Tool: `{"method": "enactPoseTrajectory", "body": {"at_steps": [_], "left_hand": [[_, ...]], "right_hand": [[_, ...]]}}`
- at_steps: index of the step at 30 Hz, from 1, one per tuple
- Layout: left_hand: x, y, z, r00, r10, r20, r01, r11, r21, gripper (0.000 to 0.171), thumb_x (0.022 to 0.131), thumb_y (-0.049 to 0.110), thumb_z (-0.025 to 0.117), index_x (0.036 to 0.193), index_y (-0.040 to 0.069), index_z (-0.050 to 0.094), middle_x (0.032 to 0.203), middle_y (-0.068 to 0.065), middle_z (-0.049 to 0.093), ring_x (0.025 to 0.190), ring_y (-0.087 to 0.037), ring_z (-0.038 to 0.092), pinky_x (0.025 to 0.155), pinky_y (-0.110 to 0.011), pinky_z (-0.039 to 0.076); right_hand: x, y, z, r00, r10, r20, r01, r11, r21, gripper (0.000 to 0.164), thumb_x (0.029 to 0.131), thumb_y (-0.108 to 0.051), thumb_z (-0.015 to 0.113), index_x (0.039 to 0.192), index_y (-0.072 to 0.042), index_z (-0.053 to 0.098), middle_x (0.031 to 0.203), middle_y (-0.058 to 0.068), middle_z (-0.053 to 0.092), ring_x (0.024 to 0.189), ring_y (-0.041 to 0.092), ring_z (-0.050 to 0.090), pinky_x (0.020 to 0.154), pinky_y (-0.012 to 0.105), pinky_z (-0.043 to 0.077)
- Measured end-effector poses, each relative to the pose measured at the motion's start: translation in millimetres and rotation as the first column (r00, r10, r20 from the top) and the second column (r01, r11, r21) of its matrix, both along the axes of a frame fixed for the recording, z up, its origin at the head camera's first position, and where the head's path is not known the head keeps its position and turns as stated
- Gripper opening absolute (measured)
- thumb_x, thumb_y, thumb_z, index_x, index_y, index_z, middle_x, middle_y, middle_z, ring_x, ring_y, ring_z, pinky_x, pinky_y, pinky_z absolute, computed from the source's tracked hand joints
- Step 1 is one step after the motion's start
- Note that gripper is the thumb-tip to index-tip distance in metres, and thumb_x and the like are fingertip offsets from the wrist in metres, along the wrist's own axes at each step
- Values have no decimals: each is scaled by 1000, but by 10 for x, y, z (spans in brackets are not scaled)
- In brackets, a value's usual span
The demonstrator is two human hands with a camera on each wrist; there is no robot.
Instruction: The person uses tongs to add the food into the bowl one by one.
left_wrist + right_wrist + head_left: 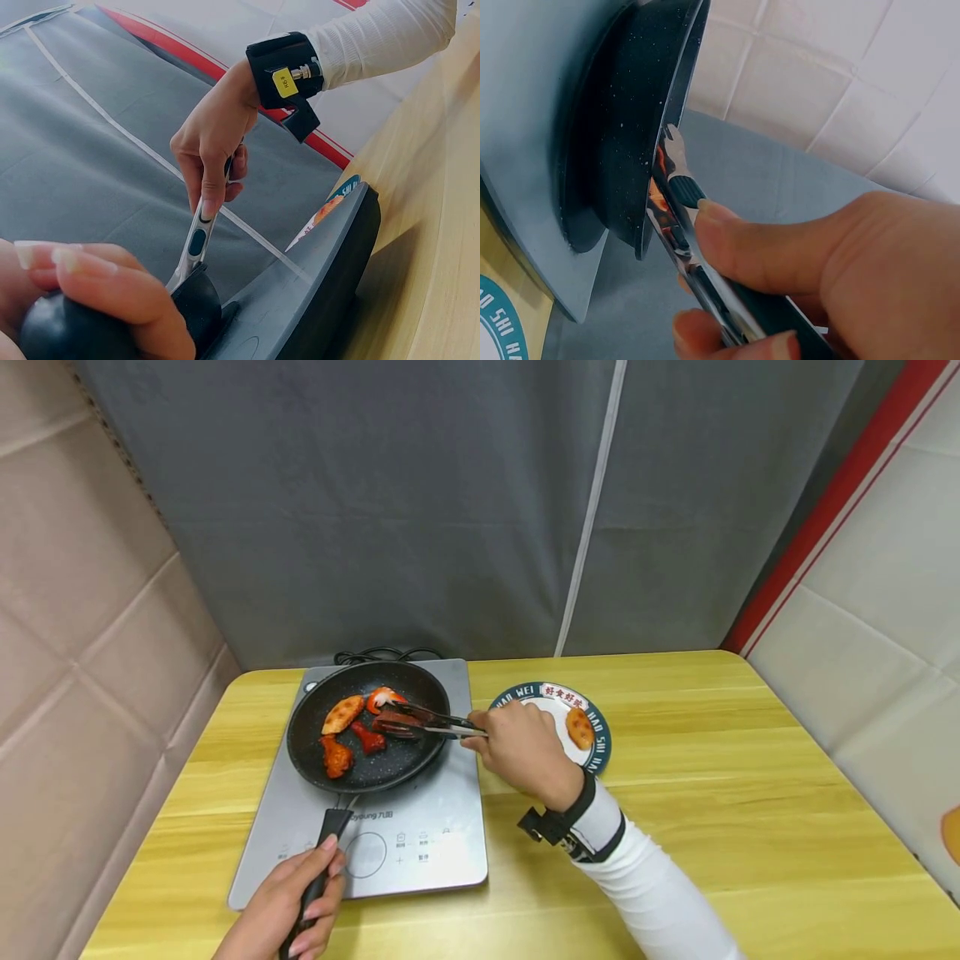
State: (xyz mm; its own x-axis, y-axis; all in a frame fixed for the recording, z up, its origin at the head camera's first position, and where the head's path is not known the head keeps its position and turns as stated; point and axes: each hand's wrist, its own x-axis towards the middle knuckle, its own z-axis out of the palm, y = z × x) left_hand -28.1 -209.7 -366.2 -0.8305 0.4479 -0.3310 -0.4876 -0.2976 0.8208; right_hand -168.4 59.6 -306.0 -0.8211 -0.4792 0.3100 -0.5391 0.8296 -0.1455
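In the head view my left hand (288,897) grips the black handle (327,839) of a speckled frying pan (390,770). My right hand (525,752) holds metal tongs (457,727) that reach over the pan's right rim. Their dark tips lie at a brownish-red piece of meat (407,720); whether they clamp it, I cannot tell. Around it in the pan are a drumstick-shaped piece (337,757), a small red piece (369,737), a browned oval piece (342,715) and a red-and-white piece (382,697). The right wrist view shows the thumb pressing along the tongs (705,262).
Beneath the pan is a grey induction cooker (442,852), its black cord (390,652) behind it. Just right of it, a blue-rimmed plate (602,747) bears a browned oval piece (580,728), partly covered by my right hand. A grey curtain (390,510) hangs behind the wooden table (720,777).
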Motion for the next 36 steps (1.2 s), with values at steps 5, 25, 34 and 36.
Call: {"method": "enactPoseTrajectory", "body": {"at_steps": [5, 25, 34, 36], "left_hand": [[0, -2, 0, 1000, -3, -1, 3, 1000, 5, 33, 102, 39, 30, 89, 9, 40, 58, 5, 33, 39, -9, 31, 39, -41, 4], [-16, -30, -26, 999, -37, -14, 38, 997, 63, 33, 103, 37, 27, 89, 10, 41, 58, 6, 33, 39, -9, 30, 38, -40, 4], [-4, -44, -22, 999, -35, 16, 33, 995, 95, 35, 102, 39, 28, 92, 8, 41, 58, 5, 34, 40, -11, 26, 39, -39, 5], [-3, -36, -21, 999, -31, 24, 28, 996, 83, 35, 102, 39, 30, 92, 8, 40, 58, 5, 34, 40, -11, 27, 39, -39, 5]], "right_hand": [[8, -47, -3, 1000, -9, 2, 9, 1000, 29, 19, 83, -41, 66, 83, -21, 67, 54, -6, 48, 49, 13, 44, 32, 27, 31], [204, 235, 171, 996, -51, -76, 49, 998, -27, 34, 84, -43, 64, 109, -21, 65, 62, -6, 54, 50, 11, 45, 33, 26, 30], [247, 742, 124, 985, -173, -3, 171, 979, -112, 45, 82, -43, 66, 118, -17, 63, 55, -6, 52, 45, 10, 39, 34, 28, 27], [266, 871, 53, 977, -214, 8, 214, 971, -110, 46, 82, -43, 66, 120, -16, 63, 53, -5, 49, 44, 10, 36, 34, 28, 25]]}}
